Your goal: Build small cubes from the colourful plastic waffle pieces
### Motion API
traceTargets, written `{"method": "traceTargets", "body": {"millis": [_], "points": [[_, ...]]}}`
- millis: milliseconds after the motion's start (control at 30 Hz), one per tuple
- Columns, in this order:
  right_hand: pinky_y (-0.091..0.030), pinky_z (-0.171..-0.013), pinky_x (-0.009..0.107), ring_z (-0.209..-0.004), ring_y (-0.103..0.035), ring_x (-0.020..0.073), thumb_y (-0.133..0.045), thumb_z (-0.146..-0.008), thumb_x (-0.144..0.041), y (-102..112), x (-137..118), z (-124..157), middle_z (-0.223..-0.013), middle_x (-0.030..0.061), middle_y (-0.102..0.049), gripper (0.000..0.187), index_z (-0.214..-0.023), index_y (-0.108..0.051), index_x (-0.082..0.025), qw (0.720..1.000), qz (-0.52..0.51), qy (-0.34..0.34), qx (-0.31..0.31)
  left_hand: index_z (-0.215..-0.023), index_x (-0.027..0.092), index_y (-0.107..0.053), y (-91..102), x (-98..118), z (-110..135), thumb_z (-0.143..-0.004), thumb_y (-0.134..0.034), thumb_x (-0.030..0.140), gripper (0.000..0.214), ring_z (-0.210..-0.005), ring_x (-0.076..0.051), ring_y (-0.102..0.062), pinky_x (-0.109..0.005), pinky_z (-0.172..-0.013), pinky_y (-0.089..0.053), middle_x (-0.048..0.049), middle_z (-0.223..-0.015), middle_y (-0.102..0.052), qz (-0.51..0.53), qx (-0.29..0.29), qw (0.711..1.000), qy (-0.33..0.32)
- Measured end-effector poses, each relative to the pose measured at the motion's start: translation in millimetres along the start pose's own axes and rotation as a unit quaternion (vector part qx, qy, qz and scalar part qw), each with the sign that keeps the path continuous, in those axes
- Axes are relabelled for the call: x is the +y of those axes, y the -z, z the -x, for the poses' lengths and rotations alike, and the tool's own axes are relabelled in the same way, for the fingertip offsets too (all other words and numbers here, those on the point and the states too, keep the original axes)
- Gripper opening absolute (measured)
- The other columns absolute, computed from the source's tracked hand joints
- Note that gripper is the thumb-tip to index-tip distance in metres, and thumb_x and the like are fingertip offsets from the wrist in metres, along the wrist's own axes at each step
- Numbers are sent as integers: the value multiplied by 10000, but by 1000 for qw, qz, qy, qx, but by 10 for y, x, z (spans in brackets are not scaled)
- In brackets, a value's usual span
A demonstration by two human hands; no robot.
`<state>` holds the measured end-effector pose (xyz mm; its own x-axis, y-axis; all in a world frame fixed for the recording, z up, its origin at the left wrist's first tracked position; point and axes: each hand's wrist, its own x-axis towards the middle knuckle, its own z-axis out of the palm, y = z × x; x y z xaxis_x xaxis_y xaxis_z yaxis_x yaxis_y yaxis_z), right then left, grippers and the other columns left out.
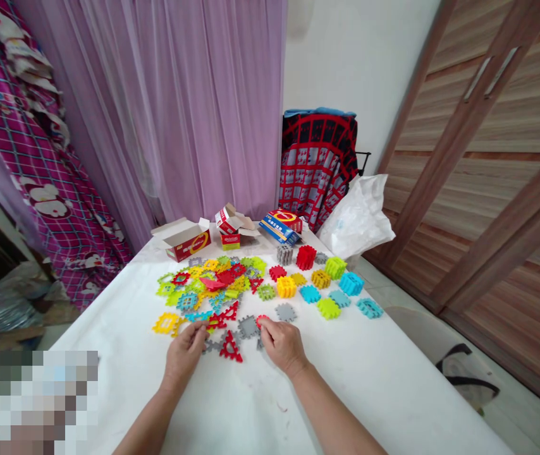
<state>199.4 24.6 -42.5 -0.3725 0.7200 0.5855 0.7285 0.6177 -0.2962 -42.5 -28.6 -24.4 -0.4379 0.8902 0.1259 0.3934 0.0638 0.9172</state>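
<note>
A heap of flat, toothed plastic tiles (208, 284) in yellow, green, red, blue and grey lies on the white table (384, 379). My left hand (184, 354) rests at the heap's near edge, its fingers curled onto a grey tile (213, 345) beside a red triangle tile (231, 347). My right hand (282, 344) pinches a small red tile (261, 320) next to a grey square tile (248, 326). To the right stand assembled cubes: grey (284, 254), red (306, 257), yellow (286, 287), green (335, 267) and blue (351, 283).
Opened red cardboard boxes (184, 240) and a blue box (279, 227) sit at the table's far edge. A white plastic bag (358, 218) and a draped chair (317, 161) stand behind. Purple curtains hang at the back, a wooden wardrobe at right.
</note>
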Motion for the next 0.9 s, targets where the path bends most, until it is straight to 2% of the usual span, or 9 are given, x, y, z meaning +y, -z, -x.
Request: {"method": "traceTargets", "body": {"millis": [167,333,533,600,667,800,900], "points": [[-455,-677,202,-644,-683,127,-464,-889,-149,-78,17,-50,-762,36,-757,279,-954,-731,-196,996,-46,59,48,-831,205,-678,15,5,0,-705,-533,606,445,-491,-149,-599,-291,-516,-509,18,-613,-653,30,-19,999,6],[-470,-662,206,-626,-680,127,-456,-901,-166,-190,56,-208,-721,44,-747,285,-962,-734,-185,995,-49,49,76,-817,194,-681,12,-10,-3,-713,-558,636,470,-467,-130,-578,-274,-492,-492,19,-597,-635,46,-44,998,10],[-483,-638,212,-594,-675,129,-449,-914,-177,-238,72,-292,-680,35,-733,291,-946,-737,-186,992,-71,52,89,-860,197,-693,-10,-75,5,-761,-549,571,412,-435,-121,-549,-254,-451,-461,17,-593,-644,38,-48,998,4],[-493,-638,215,-604,-681,131,-446,-912,-177,-224,66,-289,-704,40,-741,293,-946,-737,-188,991,-87,47,89,-884,211,-706,-1,-88,-19,-797,-525,525,373,-454,-133,-565,-256,-466,-468,18,-584,-649,-10,-33,999,-34],[-503,-636,217,-606,-683,132,-446,-908,-180,-202,60,-284,-718,43,-746,293,-939,-737,-192,990,-102,36,89,-890,233,-719,31,-87,-80,-825,-511,472,323,-519,-149,-611,-262,-529,-498,9,-616,-677,-83,-10,992,-98],[-512,-626,211,-587,-677,127,-453,-906,-186,-154,52,-285,-713,36,-744,282,-922,-734,-197,986,-134,18,100,-923,258,-719,188,-79,-310,-853,-513,414,268,-813,-200,-702,-307,-799,-535,-43,-884,-756,-210,50,951,-219],[-512,-619,208,-577,-672,124,-457,-905,-185,-132,47,-295,-695,31,-738,275,-925,-730,-195,983,-156,11,100,-1041,222,-682,340,-121,-500,-873,-479,432,337,-999,-256,-669,-393,-937,-495,-105,-1051,-729,-271,132,927,-223]]}}
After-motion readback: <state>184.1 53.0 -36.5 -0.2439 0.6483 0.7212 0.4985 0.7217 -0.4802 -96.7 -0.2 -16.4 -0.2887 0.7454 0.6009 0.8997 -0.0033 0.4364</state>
